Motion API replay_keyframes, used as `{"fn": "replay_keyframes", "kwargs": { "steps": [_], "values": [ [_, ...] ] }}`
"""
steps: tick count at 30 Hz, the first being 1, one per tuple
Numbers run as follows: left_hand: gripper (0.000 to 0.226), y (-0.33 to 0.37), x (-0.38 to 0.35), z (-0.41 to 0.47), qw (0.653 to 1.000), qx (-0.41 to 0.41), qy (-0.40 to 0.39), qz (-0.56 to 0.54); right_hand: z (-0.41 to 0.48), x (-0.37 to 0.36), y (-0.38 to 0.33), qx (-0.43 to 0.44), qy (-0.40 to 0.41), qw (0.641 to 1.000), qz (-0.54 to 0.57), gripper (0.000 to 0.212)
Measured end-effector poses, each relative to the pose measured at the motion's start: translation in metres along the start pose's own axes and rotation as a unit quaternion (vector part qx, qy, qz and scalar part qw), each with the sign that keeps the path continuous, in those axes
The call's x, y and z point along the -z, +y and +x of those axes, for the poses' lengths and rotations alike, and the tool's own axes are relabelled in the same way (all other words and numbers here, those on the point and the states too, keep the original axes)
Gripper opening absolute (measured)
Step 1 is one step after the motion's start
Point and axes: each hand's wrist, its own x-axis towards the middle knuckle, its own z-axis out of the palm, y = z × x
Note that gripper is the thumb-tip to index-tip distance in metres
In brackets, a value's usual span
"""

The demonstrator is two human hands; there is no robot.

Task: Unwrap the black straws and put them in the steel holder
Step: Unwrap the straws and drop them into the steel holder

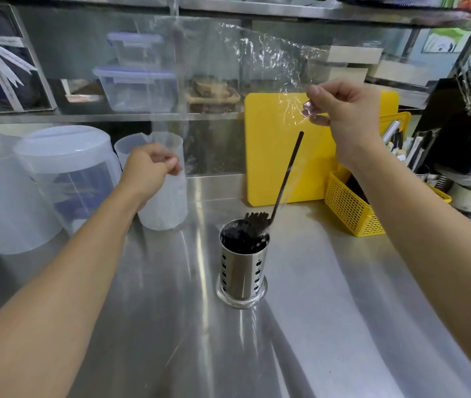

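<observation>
**Me:** Clear film, far left! My left hand [151, 165] is out in front of a translucent jug [165, 202], with fingers curled and pinching one edge of the wrapper [228, 70]. The sheet is stretched high across the middle.

**You:** And the black straws?

**Me:** The black straws [254, 222] are thin and glossy. They're bunched upright in the steel holder [243, 265] mid-counter, tips just over the rim.

**You:** One's sticking out?

**Me:** Yes, the lone straw [287, 173] is tilted. Its long axis runs from the holder's rim at lower left up to the right, against the yellow cutting board [268, 124]. I can't tell if its foot sits inside the holder.

**You:** And your right hand?

**Me:** My right hand [343, 110] is raised, fingertips pinching the film's other end. It's just above the straw's top end, not touching it.
</observation>
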Motion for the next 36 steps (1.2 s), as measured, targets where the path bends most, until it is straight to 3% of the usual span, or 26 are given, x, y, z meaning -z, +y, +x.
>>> {"fn": "replay_keyframes", "kwargs": {
  "steps": [16, 18, 25, 31, 33, 36],
  "values": [
    [0.018, 0.017, 0.004, 0.015, 0.999, -0.024, 0.039, -0.005, 0.018, 0.000, -0.026, 0.016, 0.013, 0.999, 0.044, 0.016],
    [0.019, 0.017, 0.007, 0.015, 1.000, -0.014, 0.009, -0.019, 0.019, -0.001, -0.025, 0.011, 0.014, 0.998, 0.058, 0.016],
    [0.019, 0.011, 0.017, 0.012, 0.999, 0.002, 0.025, -0.036, 0.011, -0.005, -0.011, -0.022, 0.022, 0.999, 0.043, 0.015],
    [0.017, 0.011, 0.016, 0.004, 1.000, -0.001, 0.011, -0.020, -0.001, -0.005, 0.002, -0.043, -0.045, 0.998, 0.018, 0.016],
    [0.018, 0.011, 0.014, 0.002, 1.000, 0.001, 0.011, -0.019, -0.007, -0.004, 0.012, -0.083, -0.111, 0.990, -0.010, 0.027],
    [0.019, 0.011, 0.014, 0.001, 0.999, 0.004, 0.028, -0.017, -0.019, 0.001, 0.029, -0.168, -0.164, 0.972, 0.024, 0.079]
  ]
}}
